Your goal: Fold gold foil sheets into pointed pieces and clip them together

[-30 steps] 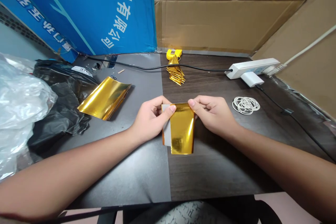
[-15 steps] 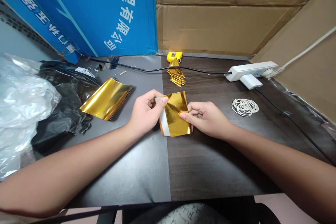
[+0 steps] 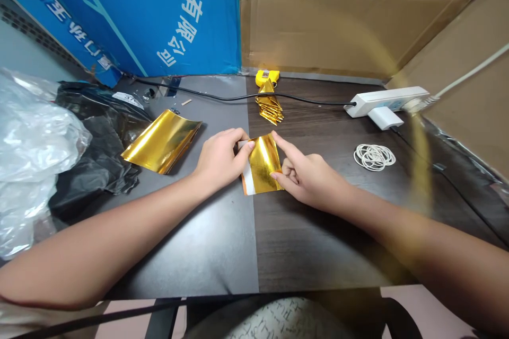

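A folded sheet of gold foil paper (image 3: pixel 264 161) lies at the middle of the desk, with a white strip and an orange edge showing on its left side. My left hand (image 3: pixel 222 156) pinches its upper left part, thumb on top and the other fingers mostly hidden. My right hand (image 3: pixel 306 175) grips the right edge, its thumb at the lower part and its index finger stretched to the top corner. The remaining right fingers are curled in. To the left sits a curved stack of gold foil sheets (image 3: pixel 163 140). Behind the sheet is a pile of folded gold foil pieces (image 3: pixel 270 106).
A yellow tape measure (image 3: pixel 267 77) touches the folded pile. A black cable (image 3: pixel 222 98) runs across to a white power strip (image 3: pixel 387 100). White rubber bands (image 3: pixel 374 157) lie at right. Black and clear plastic bags (image 3: pixel 35 143) crowd the left. Cardboard walls (image 3: pixel 318 32) stand behind.
My right index finger has stretched out to the sheet's top right corner. The sheet now lies lower against the desk, and the view has tilted slightly down.
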Action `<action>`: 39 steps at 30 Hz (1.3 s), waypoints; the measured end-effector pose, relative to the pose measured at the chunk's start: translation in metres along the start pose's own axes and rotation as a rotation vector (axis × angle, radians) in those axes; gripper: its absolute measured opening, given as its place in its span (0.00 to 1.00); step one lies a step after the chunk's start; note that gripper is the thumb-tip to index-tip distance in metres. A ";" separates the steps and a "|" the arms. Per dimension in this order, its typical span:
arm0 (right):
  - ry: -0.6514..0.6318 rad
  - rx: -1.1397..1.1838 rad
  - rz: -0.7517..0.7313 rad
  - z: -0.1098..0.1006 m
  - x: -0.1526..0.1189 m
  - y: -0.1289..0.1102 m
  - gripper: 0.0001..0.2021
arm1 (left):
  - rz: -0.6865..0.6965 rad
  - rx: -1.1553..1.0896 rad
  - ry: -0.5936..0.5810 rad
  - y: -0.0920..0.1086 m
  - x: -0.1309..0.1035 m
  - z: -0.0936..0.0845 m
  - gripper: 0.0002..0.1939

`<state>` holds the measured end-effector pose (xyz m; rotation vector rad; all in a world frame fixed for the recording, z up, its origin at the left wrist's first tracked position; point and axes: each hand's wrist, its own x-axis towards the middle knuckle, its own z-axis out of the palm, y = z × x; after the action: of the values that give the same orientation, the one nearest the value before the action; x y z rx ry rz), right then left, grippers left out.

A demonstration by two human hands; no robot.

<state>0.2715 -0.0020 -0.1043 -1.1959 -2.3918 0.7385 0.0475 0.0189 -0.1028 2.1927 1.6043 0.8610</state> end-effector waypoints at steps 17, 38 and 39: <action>-0.216 -0.363 -0.189 -0.007 0.006 0.011 0.30 | 0.311 0.380 -0.232 0.012 -0.009 -0.006 0.18; -0.329 -0.179 -0.291 -0.037 0.010 0.041 0.53 | 0.282 0.547 -0.613 0.025 -0.007 -0.021 0.40; -0.268 -0.163 -0.323 -0.035 0.010 0.041 0.50 | 0.293 0.546 -0.622 0.024 -0.007 -0.022 0.39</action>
<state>0.3096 0.0369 -0.0998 -0.7728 -2.8217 0.6420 0.0511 0.0018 -0.0744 2.7203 1.3094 -0.2586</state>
